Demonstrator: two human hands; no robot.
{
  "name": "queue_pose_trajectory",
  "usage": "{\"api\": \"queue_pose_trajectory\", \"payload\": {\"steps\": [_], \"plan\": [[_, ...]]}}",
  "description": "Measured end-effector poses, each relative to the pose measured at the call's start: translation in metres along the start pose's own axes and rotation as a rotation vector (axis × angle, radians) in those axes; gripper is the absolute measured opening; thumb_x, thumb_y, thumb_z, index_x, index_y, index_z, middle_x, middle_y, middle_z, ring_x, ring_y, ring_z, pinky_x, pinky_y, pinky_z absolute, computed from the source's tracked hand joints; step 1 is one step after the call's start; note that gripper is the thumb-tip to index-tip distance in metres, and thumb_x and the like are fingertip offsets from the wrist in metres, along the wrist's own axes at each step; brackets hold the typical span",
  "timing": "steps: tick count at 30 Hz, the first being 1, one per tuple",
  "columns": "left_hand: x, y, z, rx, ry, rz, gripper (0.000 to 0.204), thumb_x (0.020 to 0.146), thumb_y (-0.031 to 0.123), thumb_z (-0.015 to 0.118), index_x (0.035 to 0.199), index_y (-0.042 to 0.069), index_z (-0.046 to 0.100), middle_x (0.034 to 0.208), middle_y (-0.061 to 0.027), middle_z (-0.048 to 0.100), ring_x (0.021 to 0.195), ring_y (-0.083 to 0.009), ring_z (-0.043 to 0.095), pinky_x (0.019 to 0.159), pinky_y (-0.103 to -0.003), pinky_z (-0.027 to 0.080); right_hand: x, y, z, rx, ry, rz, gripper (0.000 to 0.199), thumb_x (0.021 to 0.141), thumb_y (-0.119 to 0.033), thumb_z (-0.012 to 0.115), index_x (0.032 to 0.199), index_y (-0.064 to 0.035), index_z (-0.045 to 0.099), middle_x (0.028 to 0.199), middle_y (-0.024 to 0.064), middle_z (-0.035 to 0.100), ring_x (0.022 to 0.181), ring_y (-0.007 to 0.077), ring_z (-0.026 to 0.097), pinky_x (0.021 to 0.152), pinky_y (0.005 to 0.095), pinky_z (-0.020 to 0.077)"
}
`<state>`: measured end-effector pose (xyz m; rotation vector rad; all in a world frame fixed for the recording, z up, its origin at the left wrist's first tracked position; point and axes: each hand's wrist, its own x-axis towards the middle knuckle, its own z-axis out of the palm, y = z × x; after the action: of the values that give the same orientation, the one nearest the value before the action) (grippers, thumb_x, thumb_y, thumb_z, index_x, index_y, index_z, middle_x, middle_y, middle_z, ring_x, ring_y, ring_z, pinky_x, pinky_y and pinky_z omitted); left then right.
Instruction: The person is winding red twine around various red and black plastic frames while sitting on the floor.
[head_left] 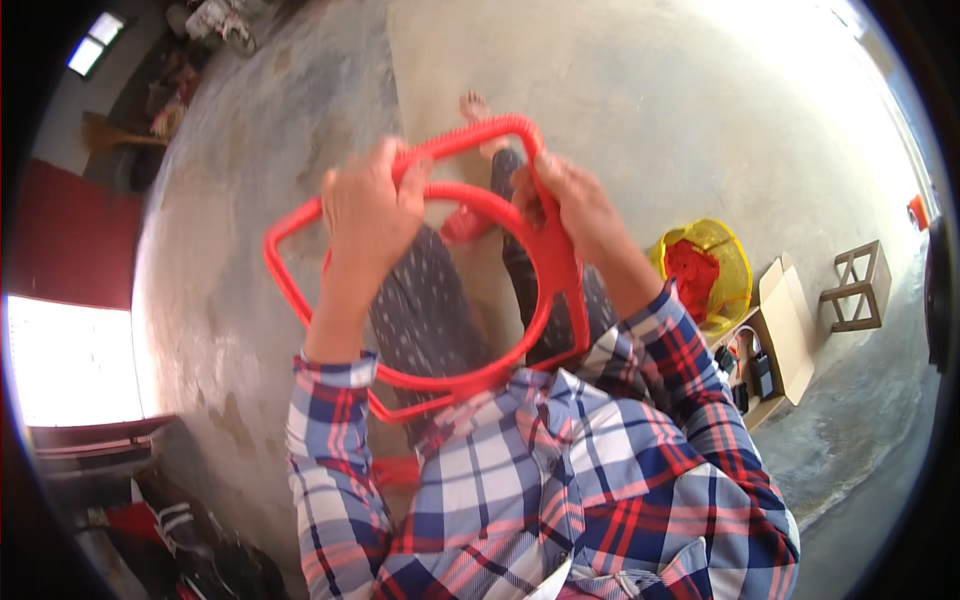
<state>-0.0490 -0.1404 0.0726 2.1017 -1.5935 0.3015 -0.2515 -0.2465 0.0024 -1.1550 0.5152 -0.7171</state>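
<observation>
Held up over my lap is a red frame [470, 383], with a squarish tube-like outer edge and a round ring inside it. My left hand [370, 215] is closed on the frame's far left side, fingers curled over the tube. At the far right corner, my right hand [575, 205] grips the same frame, its thumb lying along the tube; some of its fingers are hidden behind. Ridges, like a wound strip, show on the far edge. The near edge of the frame lies close to my shirt.
To my right stands a yellow basket [738, 262] with red material [690, 277] inside. Beside it is an open cardboard box [788, 325] holding dark items. A small wooden stool [862, 287] stands farther right. A broom [120, 133] and a parked motorbike [222, 25] are at the far left.
</observation>
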Motion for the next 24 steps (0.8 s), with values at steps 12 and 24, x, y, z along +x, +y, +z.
{"api": "queue_pose_trajectory", "payload": {"steps": [12, 24], "plan": [[-0.114, -0.059, 0.009, -0.334, -0.304, 0.033, 0.026, 0.076, 0.01, 0.071, 0.098, 0.002, 0.061, 0.11, -0.0146, 0.061, 0.105, -0.0341, 0.056, 0.089, -0.041, 0.046, 0.018, 0.107, -0.087, 0.171, 0.354, 0.359, 0.035, 0.102, -0.033, 0.045, 0.097, 0.0, 0.057, 0.077, 0.008, 0.064, 0.064, 0.016, 0.059, 0.06, 0.0301, 0.0529], [-0.184, -0.021, 0.029, -0.326, -0.519, 0.147, 0.05, 0.071, 0.039, 0.077, 0.105, 0.004, 0.063, 0.112, -0.0122, 0.06, 0.113, -0.0324, 0.051, 0.105, -0.047, 0.032, 0.006, 0.11, -0.073, 0.384, 0.14, 0.385, 0.033, 0.102, -0.021, 0.043, 0.122, 0.0027, 0.051, 0.102, 0.0177, 0.067, 0.091, 0.0267, 0.068, 0.073, 0.0346, 0.0574]]}}
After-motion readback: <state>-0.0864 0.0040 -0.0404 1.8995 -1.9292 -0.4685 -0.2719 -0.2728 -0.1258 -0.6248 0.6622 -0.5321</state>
